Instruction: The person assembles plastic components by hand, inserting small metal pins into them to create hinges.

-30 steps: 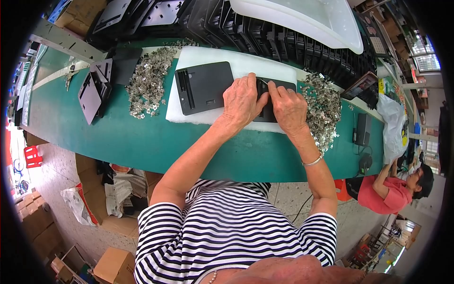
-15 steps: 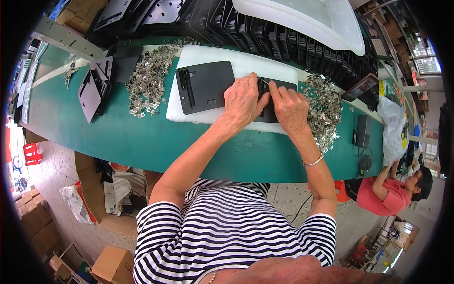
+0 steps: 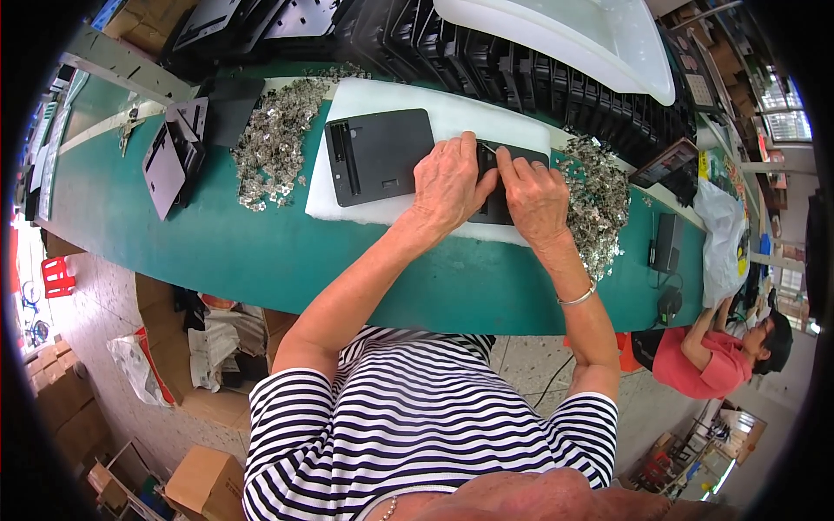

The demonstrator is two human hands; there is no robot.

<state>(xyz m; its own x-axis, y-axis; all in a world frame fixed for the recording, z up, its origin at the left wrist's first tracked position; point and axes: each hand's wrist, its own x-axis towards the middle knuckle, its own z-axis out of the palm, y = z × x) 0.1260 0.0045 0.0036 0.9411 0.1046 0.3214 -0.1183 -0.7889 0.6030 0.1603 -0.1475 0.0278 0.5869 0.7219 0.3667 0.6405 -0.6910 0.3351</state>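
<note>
While the left hand (image 3: 447, 178) rests at the left edge of a black panel (image 3: 497, 210), fingers together, the right hand (image 3: 532, 195) curls over that panel in the head view; whether either grips anything, I cannot tell. The panel lies on white foam (image 3: 323, 205), right of a second panel (image 3: 391, 148). Metal bits heap left (image 3: 268, 148) and right (image 3: 601, 195) on the green tabletop (image 3: 234, 256).

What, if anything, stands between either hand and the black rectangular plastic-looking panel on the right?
Nothing visible: the left hand and right hand both appear to touch that black panel on the white foam slab. Their undersides are hidden.
</note>
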